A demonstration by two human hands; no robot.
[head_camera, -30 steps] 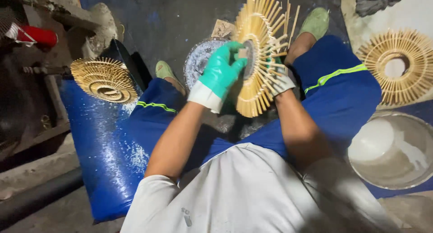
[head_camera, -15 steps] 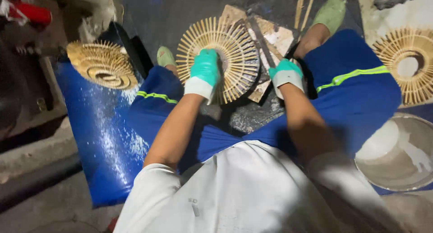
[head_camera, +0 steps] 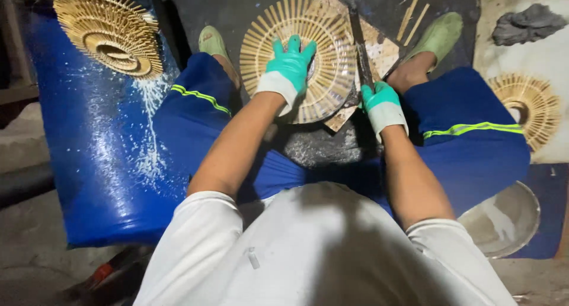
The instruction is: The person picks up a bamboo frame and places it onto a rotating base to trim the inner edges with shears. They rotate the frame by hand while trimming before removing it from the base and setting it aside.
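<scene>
Left hand (head_camera: 288,66) lies spread flat on the light, brittle bamboo disc (head_camera: 299,60); at three o'clock, right hand (head_camera: 379,101) is fisted round a dark blade (head_camera: 360,48).

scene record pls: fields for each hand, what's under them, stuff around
left hand: gloved left hand spread flat on the round stick disc
right hand: gloved right hand closed on a dark blade tool
under disc: worn board on a dark block
left side: finished stick disc on a blue barrel
right side: another stick disc on a pale sheet; metal bowl
loose: stick offcuts
</scene>
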